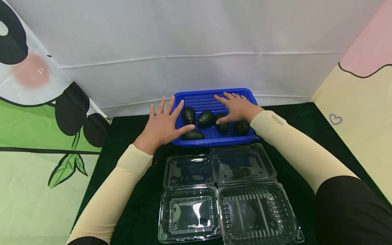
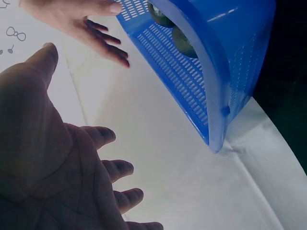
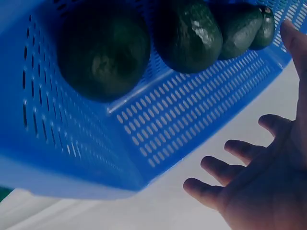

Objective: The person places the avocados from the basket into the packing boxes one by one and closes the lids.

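Observation:
Several dark green avocados [image 1: 205, 119] lie in a blue perforated basket [image 1: 211, 141] at the back of the table. My left hand [image 1: 163, 125] is spread wide at the basket's left end, its thumb above the lowest avocado [image 1: 193, 135]. Over the basket's right half reaches my right hand [image 1: 237, 108], fingers stretched out and partly covering the avocados below. The left wrist view shows an empty left palm [image 2: 57, 163] beside the basket wall. In the right wrist view the right hand [image 3: 268, 172] holds nothing, with avocados [image 3: 103, 52] close by in the basket.
In front of the basket stand two clear plastic clamshell boxes with raised lids, a smaller one [image 1: 190, 214] on the left and a larger one [image 1: 257, 211] on the right. A dark green cloth [image 1: 137, 204] covers the table. A white sheet [image 1: 183, 41] hangs behind it.

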Demonstrator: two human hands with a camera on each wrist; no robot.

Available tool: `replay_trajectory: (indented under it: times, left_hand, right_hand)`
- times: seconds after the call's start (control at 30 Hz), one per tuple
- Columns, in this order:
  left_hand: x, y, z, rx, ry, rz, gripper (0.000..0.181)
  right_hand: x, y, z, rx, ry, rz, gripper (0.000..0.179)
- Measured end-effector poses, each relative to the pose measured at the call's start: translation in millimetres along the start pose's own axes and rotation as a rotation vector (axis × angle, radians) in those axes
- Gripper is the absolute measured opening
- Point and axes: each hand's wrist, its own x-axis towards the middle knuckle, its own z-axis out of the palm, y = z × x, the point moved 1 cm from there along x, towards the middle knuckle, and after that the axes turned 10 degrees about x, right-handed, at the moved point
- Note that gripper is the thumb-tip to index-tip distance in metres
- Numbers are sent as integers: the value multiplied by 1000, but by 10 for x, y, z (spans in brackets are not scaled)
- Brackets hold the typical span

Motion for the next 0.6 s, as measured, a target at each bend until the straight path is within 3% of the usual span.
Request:
replay_trajectory:
  times: [0.6]
  left_hand:
    - [-110,-4,46,-11,0,-9,101]
  right_hand:
    - [64,-79,252,-79,-162,59,106]
